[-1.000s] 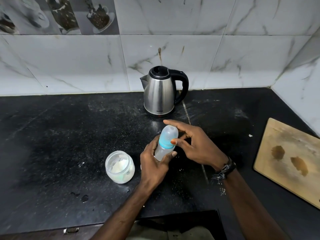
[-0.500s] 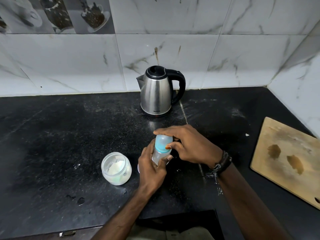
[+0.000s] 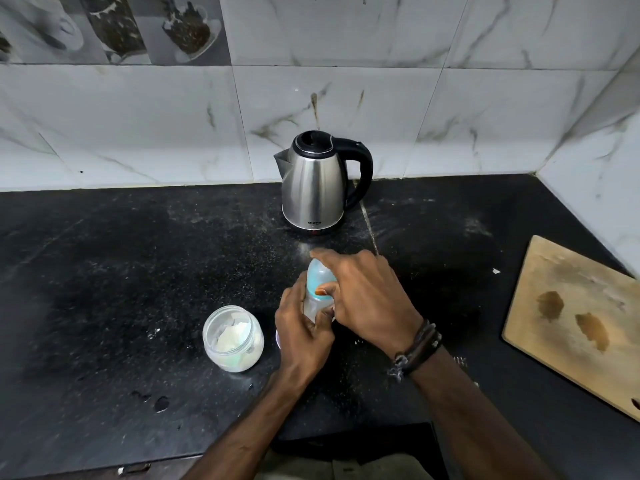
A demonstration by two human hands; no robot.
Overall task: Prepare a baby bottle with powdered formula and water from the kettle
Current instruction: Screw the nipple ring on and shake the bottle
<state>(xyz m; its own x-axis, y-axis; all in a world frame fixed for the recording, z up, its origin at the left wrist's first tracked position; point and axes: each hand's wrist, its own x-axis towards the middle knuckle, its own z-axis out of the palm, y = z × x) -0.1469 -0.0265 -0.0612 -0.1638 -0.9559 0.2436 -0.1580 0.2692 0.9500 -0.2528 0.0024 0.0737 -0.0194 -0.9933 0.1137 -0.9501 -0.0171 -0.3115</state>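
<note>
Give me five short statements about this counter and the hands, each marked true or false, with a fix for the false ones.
1. Both hands grip the baby bottle. True: the left hand holds its body, the right hand its top.
2. The kettle is being tilted over the bottle. False: it stands upright by the wall, untouched.
3. The powder jar stands open, left of the hands. True.
4. The wooden board lies left of the jar. False: it lies at the far right.
5. The kettle's lid is open. False: it is closed.
</note>
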